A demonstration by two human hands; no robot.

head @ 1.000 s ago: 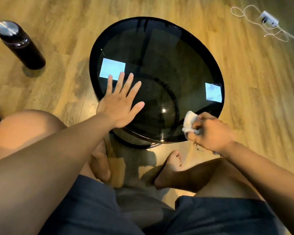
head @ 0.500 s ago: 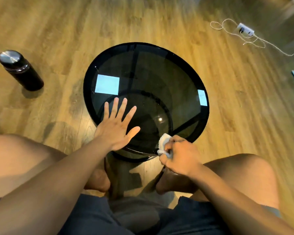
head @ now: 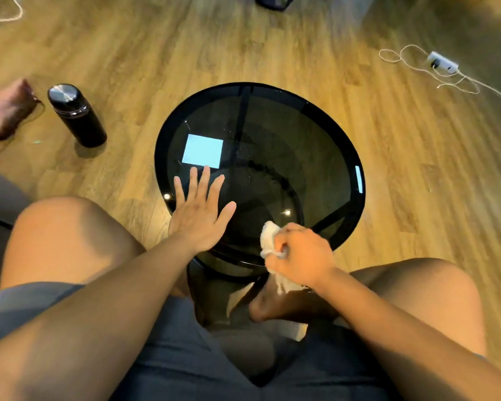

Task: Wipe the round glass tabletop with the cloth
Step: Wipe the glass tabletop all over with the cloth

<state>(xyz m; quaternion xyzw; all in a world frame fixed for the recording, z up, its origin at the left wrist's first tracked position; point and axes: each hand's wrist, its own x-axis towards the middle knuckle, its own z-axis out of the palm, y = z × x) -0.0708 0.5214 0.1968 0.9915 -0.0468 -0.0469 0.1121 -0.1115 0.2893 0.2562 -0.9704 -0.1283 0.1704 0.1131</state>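
Cloth (head: 268, 237): now carried along the near rim toward the middle, bunched in the right hand (head: 300, 254), fingers closed around it, at the round glass counter (head: 272, 134) edge. Left hand (head: 200, 211): flat, fingers spread, likely steadying the glass. Far glass lies unobstructed; black flask (head: 75, 115) stands apart on the floor.

Cloth (head: 268, 237) mostly hidden inside right hand (head: 300, 254); dark object (head: 274, 2) cut off at top edge.
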